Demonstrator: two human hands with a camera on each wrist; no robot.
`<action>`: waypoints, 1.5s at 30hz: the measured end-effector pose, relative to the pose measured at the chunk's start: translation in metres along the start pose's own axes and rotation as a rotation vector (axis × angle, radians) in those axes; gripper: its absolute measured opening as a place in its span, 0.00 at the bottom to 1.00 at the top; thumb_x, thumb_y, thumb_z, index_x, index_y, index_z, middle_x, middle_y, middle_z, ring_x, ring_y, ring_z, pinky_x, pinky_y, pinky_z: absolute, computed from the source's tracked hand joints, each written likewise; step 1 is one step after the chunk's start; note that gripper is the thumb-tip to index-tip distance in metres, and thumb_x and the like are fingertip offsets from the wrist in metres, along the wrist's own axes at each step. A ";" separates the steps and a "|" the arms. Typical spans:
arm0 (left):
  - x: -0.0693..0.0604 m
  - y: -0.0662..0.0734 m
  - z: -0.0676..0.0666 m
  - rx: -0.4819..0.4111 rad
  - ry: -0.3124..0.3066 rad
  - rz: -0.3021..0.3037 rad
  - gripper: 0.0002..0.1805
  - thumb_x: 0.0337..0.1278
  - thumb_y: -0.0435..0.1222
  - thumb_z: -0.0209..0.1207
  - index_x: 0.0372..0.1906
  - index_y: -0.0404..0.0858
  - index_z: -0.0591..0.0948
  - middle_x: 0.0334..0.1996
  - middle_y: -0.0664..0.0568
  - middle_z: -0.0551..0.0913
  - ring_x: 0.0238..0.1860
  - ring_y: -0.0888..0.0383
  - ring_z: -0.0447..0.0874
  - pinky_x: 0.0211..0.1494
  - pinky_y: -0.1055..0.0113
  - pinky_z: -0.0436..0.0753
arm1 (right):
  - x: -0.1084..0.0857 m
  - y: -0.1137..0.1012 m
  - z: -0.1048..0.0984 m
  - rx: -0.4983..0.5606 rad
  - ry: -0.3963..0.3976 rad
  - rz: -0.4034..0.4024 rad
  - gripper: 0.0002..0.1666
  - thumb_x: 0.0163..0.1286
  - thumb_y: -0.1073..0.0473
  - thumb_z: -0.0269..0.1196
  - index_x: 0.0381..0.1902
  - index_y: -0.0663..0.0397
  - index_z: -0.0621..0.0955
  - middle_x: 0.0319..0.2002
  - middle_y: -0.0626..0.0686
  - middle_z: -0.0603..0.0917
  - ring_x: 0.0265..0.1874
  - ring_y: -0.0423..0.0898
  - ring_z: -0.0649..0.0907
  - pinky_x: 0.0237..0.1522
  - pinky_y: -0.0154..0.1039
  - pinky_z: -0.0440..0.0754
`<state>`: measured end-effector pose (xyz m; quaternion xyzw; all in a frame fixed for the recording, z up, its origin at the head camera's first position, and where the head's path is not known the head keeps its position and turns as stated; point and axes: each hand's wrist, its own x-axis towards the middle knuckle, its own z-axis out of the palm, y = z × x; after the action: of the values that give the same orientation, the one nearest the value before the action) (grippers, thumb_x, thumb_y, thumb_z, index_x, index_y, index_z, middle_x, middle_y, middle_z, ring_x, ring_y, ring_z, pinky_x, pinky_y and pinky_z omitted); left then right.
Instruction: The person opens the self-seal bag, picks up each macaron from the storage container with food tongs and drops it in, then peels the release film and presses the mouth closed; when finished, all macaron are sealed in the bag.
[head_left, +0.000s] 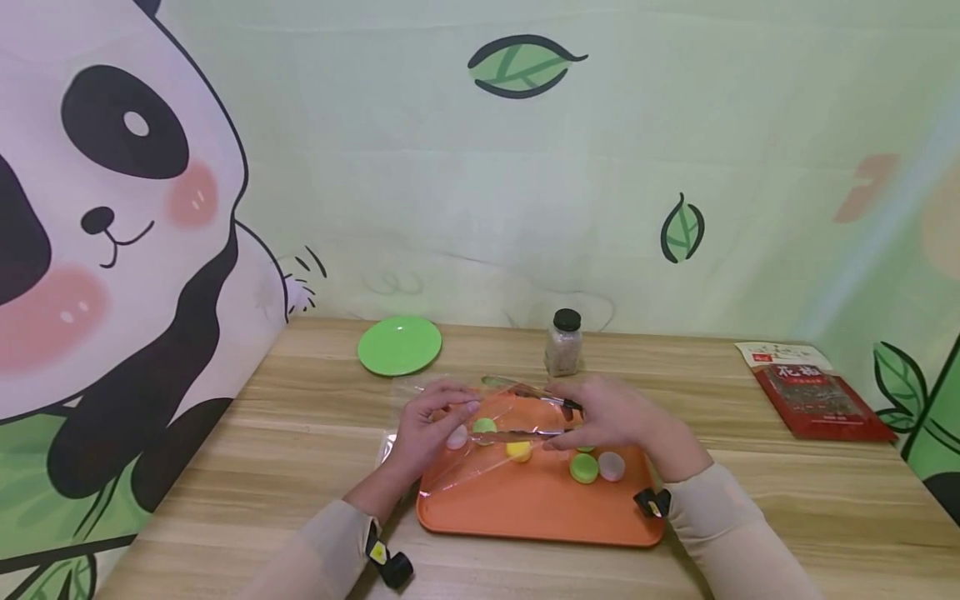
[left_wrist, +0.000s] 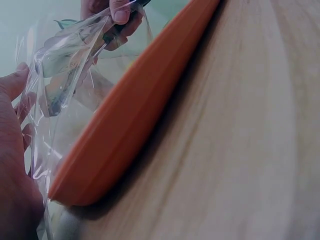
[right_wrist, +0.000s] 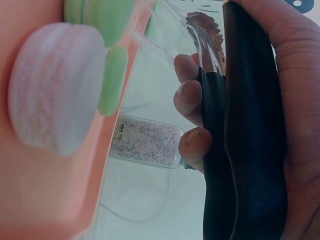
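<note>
My right hand [head_left: 603, 412] holds a pair of tongs [right_wrist: 255, 125] by their black handles, its fingers curled round them. The tongs' two arms stand apart and reach left, into or behind a clear plastic bag [left_wrist: 75, 65]; I cannot tell which. With its thumb close to its fingers, my left hand [head_left: 431, 425] holds the bag's left part over an orange tray [head_left: 540, 508]. Macarons lie on the tray: a yellow macaron [head_left: 518, 451] and a green macaron [head_left: 485, 427] under the film, and a pink macaron [right_wrist: 57, 90] beside green ones nearer my right hand.
Behind the tray stands a glass jar [head_left: 563, 346] with a black lid and pale grains inside. A green plate [head_left: 400, 345] lies at the back left of the wooden table [head_left: 262, 475]. On the far right is a red packet [head_left: 821, 400].
</note>
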<state>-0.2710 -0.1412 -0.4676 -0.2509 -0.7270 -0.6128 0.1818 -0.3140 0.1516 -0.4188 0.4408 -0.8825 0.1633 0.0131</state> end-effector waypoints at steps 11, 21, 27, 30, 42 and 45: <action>0.000 0.000 0.002 0.007 0.001 -0.007 0.04 0.60 0.26 0.65 0.38 0.31 0.88 0.43 0.40 0.85 0.49 0.56 0.80 0.47 0.59 0.78 | -0.005 -0.001 0.000 -0.007 -0.026 0.056 0.34 0.57 0.30 0.71 0.50 0.47 0.80 0.28 0.45 0.79 0.24 0.36 0.74 0.24 0.34 0.71; 0.000 0.004 0.002 0.005 -0.009 -0.052 0.04 0.60 0.27 0.65 0.39 0.31 0.88 0.44 0.40 0.85 0.50 0.56 0.80 0.50 0.45 0.77 | -0.007 -0.001 -0.001 -0.006 -0.016 0.062 0.39 0.57 0.30 0.71 0.55 0.52 0.80 0.30 0.45 0.80 0.25 0.37 0.74 0.25 0.34 0.72; 0.000 0.001 0.003 0.003 -0.006 -0.073 0.04 0.61 0.27 0.65 0.39 0.32 0.88 0.45 0.42 0.85 0.50 0.57 0.79 0.51 0.44 0.76 | -0.008 0.000 -0.001 -0.003 -0.032 0.082 0.41 0.57 0.29 0.71 0.57 0.50 0.80 0.32 0.42 0.80 0.27 0.38 0.75 0.27 0.34 0.74; -0.001 0.000 0.003 0.010 -0.006 -0.064 0.04 0.60 0.27 0.65 0.39 0.32 0.88 0.44 0.43 0.85 0.49 0.57 0.80 0.50 0.52 0.77 | -0.010 0.000 -0.002 -0.006 -0.017 0.057 0.38 0.56 0.30 0.71 0.53 0.50 0.80 0.30 0.45 0.79 0.26 0.38 0.75 0.27 0.34 0.73; -0.001 0.004 0.001 0.048 0.041 -0.079 0.05 0.60 0.29 0.67 0.39 0.33 0.89 0.44 0.43 0.86 0.50 0.55 0.80 0.51 0.42 0.76 | -0.057 0.021 -0.009 0.137 0.016 0.185 0.39 0.56 0.32 0.73 0.58 0.49 0.81 0.28 0.45 0.78 0.19 0.35 0.69 0.21 0.32 0.67; 0.000 0.004 -0.002 0.065 0.043 -0.071 0.05 0.60 0.28 0.67 0.39 0.32 0.88 0.44 0.43 0.85 0.50 0.54 0.80 0.51 0.44 0.76 | -0.083 0.035 -0.006 0.166 0.070 0.251 0.41 0.56 0.33 0.73 0.60 0.50 0.80 0.31 0.44 0.80 0.20 0.36 0.71 0.21 0.32 0.68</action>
<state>-0.2684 -0.1422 -0.4637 -0.2057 -0.7508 -0.6003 0.1835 -0.2922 0.2372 -0.4363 0.3207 -0.9131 0.2515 -0.0131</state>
